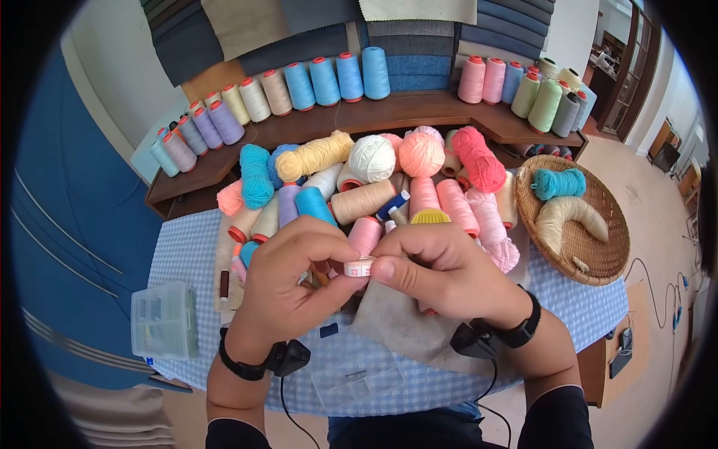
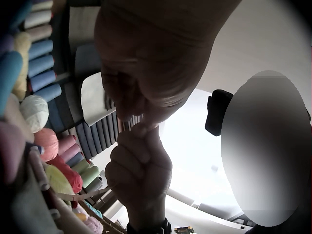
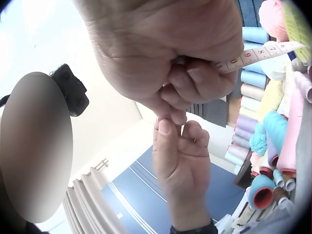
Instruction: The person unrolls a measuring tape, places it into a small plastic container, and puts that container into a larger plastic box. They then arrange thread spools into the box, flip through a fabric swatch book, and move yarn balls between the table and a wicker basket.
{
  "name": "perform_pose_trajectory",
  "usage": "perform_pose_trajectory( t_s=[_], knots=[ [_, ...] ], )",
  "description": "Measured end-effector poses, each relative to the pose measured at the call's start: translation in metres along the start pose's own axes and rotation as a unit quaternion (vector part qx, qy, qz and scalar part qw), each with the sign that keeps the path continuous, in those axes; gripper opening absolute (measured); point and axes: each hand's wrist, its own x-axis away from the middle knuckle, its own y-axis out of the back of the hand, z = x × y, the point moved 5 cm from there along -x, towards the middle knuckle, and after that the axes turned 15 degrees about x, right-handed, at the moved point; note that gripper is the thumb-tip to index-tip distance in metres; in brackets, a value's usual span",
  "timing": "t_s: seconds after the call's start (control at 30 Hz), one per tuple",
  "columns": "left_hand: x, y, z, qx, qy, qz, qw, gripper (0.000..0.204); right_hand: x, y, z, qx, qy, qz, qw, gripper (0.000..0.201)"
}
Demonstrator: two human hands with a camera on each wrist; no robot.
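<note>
Over the middle of the table, my left hand (image 1: 293,275) pinches a small coil of white tape measure (image 1: 358,268) with red numbers. My right hand (image 1: 452,275) meets it from the other side, thumb and index finger pinching at the coil. In the right wrist view a printed strip of the tape measure (image 3: 258,56) runs out from the right hand's curled fingers towards the yarn. The same strip hangs beside the right hand (image 2: 139,168) in the left wrist view. Both hands hide most of the coil in the wrist views.
Behind the hands lie piled yarn balls (image 1: 372,159) and thread cones (image 1: 363,206). A wicker basket (image 1: 598,254) with two skeins stands at right, a clear plastic box (image 1: 161,322) at left. Grey cloth (image 1: 396,318) covers part of the checked tablecloth (image 1: 292,385). More cones line the shelf (image 1: 426,112).
</note>
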Motion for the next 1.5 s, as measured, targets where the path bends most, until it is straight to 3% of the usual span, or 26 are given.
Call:
perform_pose_trajectory(
  t_s=[0.1,0.27,0.37,0.43,0.57,0.67,0.73,0.9,1.2,1.43,1.5],
  knots=[
    [0.0,-0.004,0.002,0.071,0.014,-0.019,0.997,0.027,0.0,0.0,0.0,-0.033,0.018,0.01,0.999,0.023],
    [0.0,-0.005,0.002,0.037,-0.008,0.0,0.999,0.028,0.0,-0.002,0.003,-0.045,-0.012,0.013,0.999,0.022],
    [-0.003,-0.009,-0.001,-0.04,0.001,0.0,0.999,0.027,-0.001,0.001,-0.004,0.024,-0.062,-0.036,0.997,0.023],
    [-0.003,-0.012,0.0,-0.091,0.011,0.014,0.996,0.026,-0.003,0.001,-0.001,0.131,0.035,-0.08,0.988,0.024],
    [-0.001,-0.018,0.0,-0.154,0.015,0.059,0.986,0.026,-0.004,-0.001,-0.004,0.218,0.02,-0.089,0.972,0.026],
    [0.0,-0.014,0.0,-0.119,0.043,0.034,0.991,0.026,-0.005,-0.001,-0.004,0.16,0.03,-0.057,0.985,0.026],
    [-0.002,-0.011,-0.001,-0.077,0.055,0.012,0.995,0.027,-0.002,-0.003,0.004,0.029,-0.007,-0.024,0.999,0.027],
    [-0.003,-0.004,-0.005,0.003,0.007,-0.005,1.0,0.027,-0.001,-0.001,0.004,-0.01,-0.009,0.01,1.0,0.026],
    [0.0,0.0,-0.009,0.003,-0.029,0.024,0.999,0.025,-0.001,0.002,-0.004,-0.048,-0.004,0.007,0.999,0.019],
    [-0.003,-0.003,-0.008,0.052,0.001,0.02,0.998,0.027,0.0,0.001,-0.003,-0.106,0.012,0.022,0.994,0.02],
    [-0.001,-0.004,-0.003,0.102,0.025,-0.015,0.994,0.028,0.0,0.0,0.001,-0.1,0.007,0.025,0.995,0.02]
  ],
)
